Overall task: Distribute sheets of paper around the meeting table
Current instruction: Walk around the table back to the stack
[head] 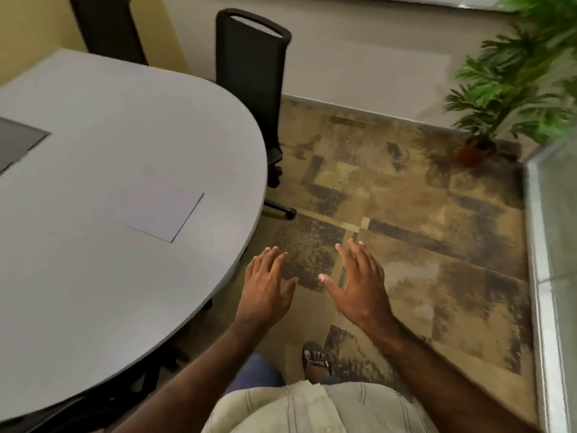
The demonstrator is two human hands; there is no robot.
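White sheet of paper (160,215) lies flat on the grey bench (93,276); left hand (265,284) and right hand (362,285) hover beside it, fingers spread, empty.

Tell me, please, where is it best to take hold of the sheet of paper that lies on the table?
Probably its near right corner. The sheet of paper lies flat on the table, so slide it toward the curved edge with the left hand, then pinch the overhanging corner.
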